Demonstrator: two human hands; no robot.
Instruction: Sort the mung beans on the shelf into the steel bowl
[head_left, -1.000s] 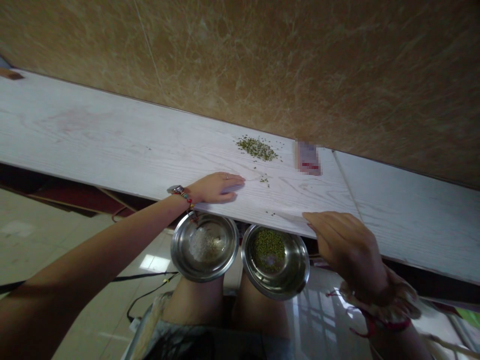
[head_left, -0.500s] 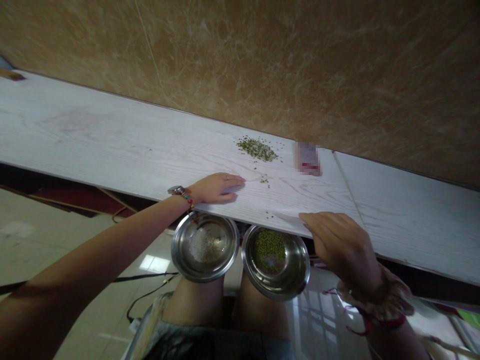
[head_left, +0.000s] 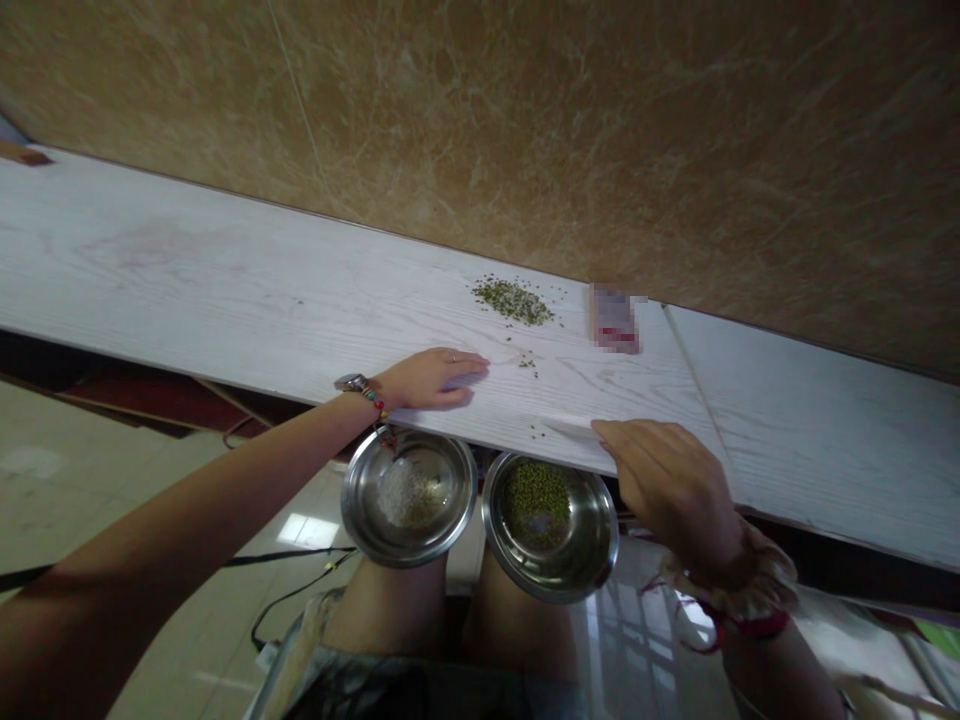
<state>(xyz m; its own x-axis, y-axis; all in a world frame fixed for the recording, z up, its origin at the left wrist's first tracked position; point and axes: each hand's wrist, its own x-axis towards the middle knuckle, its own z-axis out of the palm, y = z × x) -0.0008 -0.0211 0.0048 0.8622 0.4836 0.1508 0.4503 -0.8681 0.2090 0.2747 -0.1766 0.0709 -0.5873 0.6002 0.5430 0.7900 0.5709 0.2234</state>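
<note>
My left hand point(head_left: 431, 378) lies flat on the white wood-grain board point(head_left: 360, 310), fingers stretched out and holding nothing. My right hand point(head_left: 664, 470) is at the board's front edge, its fingers pressed together; what they hold, if anything, is hidden. A faint pale streak lies just left of its fingertips. Beyond both hands is a loose pile of green beans mixed with white grains point(head_left: 514, 302). A few stray beans point(head_left: 528, 364) lie nearer me. Below the edge, a steel bowl point(head_left: 352, 530) contains white grains, and a second steel bowl point(head_left: 592, 575) contains green beans.
A blurred-out flat packet point(head_left: 615, 320) lies on the board right of the pile, near the brown marbled wall point(head_left: 480, 120). A brown wooden piece point(head_left: 26, 154) is at the far left. Both bowls rest at my knees, over a tiled floor point(head_left: 247, 590) with a dark cable point(head_left: 281, 600).
My right hand has shifted slightly left along the board's edge, fingers still together. My left hand, the pile and the bowls stay in place.
</note>
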